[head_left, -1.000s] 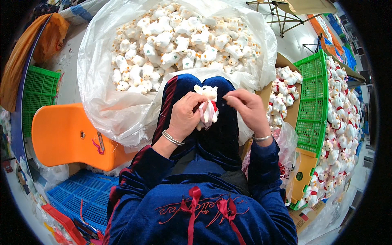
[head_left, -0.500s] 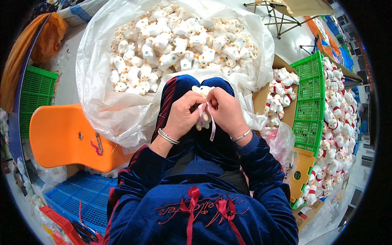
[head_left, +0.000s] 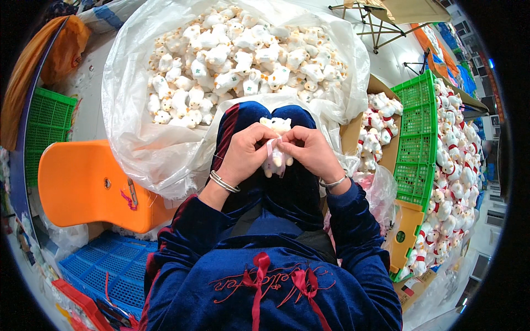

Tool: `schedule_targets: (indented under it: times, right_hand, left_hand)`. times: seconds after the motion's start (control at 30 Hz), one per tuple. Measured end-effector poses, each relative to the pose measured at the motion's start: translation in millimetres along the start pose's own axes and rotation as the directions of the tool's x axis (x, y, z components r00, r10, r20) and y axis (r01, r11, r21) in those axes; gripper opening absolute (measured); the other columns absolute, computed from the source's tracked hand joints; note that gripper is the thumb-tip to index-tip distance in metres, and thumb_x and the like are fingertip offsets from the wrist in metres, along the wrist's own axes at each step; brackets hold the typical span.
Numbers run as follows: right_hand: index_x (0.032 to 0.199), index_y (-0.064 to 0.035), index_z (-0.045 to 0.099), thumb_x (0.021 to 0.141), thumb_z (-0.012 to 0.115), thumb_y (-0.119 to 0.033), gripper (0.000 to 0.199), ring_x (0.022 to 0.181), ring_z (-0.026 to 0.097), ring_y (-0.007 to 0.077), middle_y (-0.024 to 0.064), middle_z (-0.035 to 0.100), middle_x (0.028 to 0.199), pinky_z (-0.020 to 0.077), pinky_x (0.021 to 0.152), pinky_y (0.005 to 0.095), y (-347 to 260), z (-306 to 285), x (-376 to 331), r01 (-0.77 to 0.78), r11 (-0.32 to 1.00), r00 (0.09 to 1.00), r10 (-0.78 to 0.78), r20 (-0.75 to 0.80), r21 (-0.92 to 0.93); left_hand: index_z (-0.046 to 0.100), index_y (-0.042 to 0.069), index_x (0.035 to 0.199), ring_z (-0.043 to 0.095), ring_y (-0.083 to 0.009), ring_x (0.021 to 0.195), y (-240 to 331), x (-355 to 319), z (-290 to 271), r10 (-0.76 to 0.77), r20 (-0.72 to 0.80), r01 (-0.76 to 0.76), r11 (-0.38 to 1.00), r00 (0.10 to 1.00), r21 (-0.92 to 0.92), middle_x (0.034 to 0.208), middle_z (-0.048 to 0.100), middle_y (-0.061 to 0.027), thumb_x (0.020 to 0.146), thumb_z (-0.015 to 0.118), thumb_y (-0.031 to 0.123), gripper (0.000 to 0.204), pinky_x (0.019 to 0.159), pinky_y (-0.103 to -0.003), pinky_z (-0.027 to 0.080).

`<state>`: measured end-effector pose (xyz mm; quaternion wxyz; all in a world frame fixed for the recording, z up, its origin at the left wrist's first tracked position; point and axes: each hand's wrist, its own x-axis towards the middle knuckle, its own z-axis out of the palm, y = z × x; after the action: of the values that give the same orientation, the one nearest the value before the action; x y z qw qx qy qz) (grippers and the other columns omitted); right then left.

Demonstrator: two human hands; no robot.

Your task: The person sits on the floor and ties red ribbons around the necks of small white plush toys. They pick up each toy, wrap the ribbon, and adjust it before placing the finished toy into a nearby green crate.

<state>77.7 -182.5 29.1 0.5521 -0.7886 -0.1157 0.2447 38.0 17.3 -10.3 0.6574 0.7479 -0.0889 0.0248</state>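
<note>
A small white plush toy stands against my lap between my knees, its head toward the far side. A pale pink ribbon lies across its neck and hangs down its front. My left hand pinches the ribbon at the toy's neck, thumb and forefinger pressed together. Close by on the right, my right hand is also closed in a pinch on the ribbon, its fingertips nearly touching the left ones. Whether the ribbon is knotted is hidden by the fingers.
Beyond my knees a clear plastic bag holds a heap of white plush toys. On the right, a green crate stands beside toys with red scarves and a cardboard box. An orange chair and blue crate are left.
My right hand has moved slightly right and down, turning over the toy's front. More of the toy's head shows, and the ribbon's long loose end no longer hangs out to the right.
</note>
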Motion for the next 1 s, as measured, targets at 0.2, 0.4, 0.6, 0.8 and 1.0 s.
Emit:
schedule_targets:
  times: [0.2, 0.4, 0.6, 0.8, 1.0]
  right_hand:
    - [0.090, -0.0024, 0.065, 0.088, 0.075, -0.013, 0.015, 0.069, 0.066, 0.0207, 0.0101, 0.067, 0.081, 0.0535, 0.064, 0.0323, -13.5, 5.9, 1.9, 0.130, 0.947, 0.982, -0.164, -0.095, -0.293]
    - [0.091, -0.0078, 0.062, 0.085, 0.067, -0.006, 0.008, 0.075, 0.066, 0.0364, 0.0136, 0.064, 0.088, 0.0538, 0.063, 0.0446, 5.0, 21.3, 9.8, 0.369, 0.695, 0.824, -0.551, -0.128, -0.618]
    - [0.085, -0.0039, 0.066, 0.084, 0.069, -0.010, 0.007, 0.076, 0.067, 0.0378, 0.0157, 0.065, 0.081, 0.0541, 0.066, 0.0451, -5.1, 6.1, 13.7, 0.362, 0.685, 0.903, -0.425, 0.057, -0.632]
    - [0.094, -0.0012, 0.071, 0.087, 0.070, -0.011, 0.012, 0.076, 0.066, 0.0334, 0.0143, 0.067, 0.084, 0.0526, 0.068, 0.0393, -26.5, -32.3, 21.3, 0.422, 0.763, 0.891, -0.249, 0.380, -0.490]
    - [0.085, -0.0011, 0.067, 0.087, 0.070, -0.014, 0.013, 0.080, 0.065, 0.0351, 0.0137, 0.067, 0.085, 0.0511, 0.069, 0.0416, -56.5, -31.6, 16.9, 0.400, 0.546, 0.914, -0.185, 0.360, -0.736]
  left_hand:
    - [0.071, 0.000, 0.096, 0.066, -0.0138, 0.087, 3.9, 4.7, -5.1, -0.207, 0.098, 0.215, 0.973, 0.974, -0.083, 0.095, 0.070, -0.0058, 0.091, 0.073, 0.007, 0.008, 0.078, -0.027, 0.052]
    - [0.069, 0.000, 0.093, 0.063, -0.0145, 0.082, -4.9, 0.2, 7.5, 0.107, -0.030, -0.108, 0.993, 0.994, -0.039, 0.093, 0.066, -0.0074, 0.091, 0.069, 0.002, 0.002, 0.073, -0.027, 0.051]
    - [0.070, 0.000, 0.096, 0.065, -0.0178, 0.084, -2.7, -1.0, 6.3, 0.086, -0.008, -0.086, 0.995, 0.996, -0.043, 0.095, 0.067, -0.0088, 0.090, 0.068, 0.000, 0.006, 0.076, -0.029, 0.052]
    - [0.071, 0.000, 0.103, 0.069, -0.0200, 0.089, 1.8, -4.7, 5.8, 0.170, 0.036, -0.170, 0.985, 0.985, -0.011, 0.100, 0.069, -0.0107, 0.089, 0.067, -0.001, 0.015, 0.079, -0.030, 0.055]
    - [0.071, 0.000, 0.102, 0.070, -0.0208, 0.087, 0.1, -5.1, 4.2, 0.183, 0.030, -0.185, 0.980, 0.983, 0.078, 0.101, 0.069, -0.0110, 0.087, 0.067, -0.003, 0.016, 0.078, -0.029, 0.056]
